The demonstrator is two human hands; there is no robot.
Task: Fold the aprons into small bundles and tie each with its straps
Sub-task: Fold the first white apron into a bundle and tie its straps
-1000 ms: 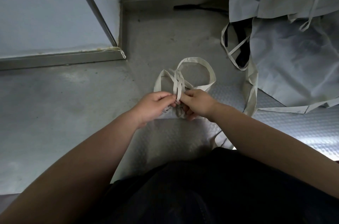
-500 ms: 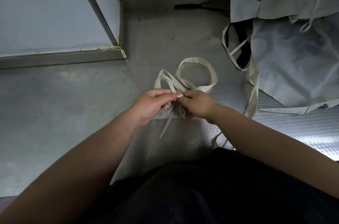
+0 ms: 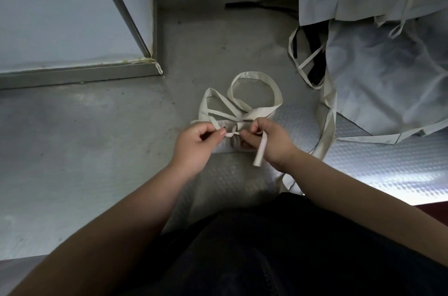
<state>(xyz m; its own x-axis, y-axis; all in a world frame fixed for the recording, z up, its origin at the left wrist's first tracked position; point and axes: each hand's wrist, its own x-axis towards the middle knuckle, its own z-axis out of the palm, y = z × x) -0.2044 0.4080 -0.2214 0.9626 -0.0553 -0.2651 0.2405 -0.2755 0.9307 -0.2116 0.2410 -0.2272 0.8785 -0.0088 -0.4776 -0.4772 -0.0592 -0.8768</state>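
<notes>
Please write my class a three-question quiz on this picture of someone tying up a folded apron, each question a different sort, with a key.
1. True or false: the left hand and the right hand both pinch the strap above the folded apron.
2. Where does the pile of unfolded aprons lie? A: to the right of the folded apron. B: to its left. C: on the person's lap.
3. Fill in: the loose strap end lies across the ___ hand.
Key: 1 true; 2 A; 3 right.
</notes>
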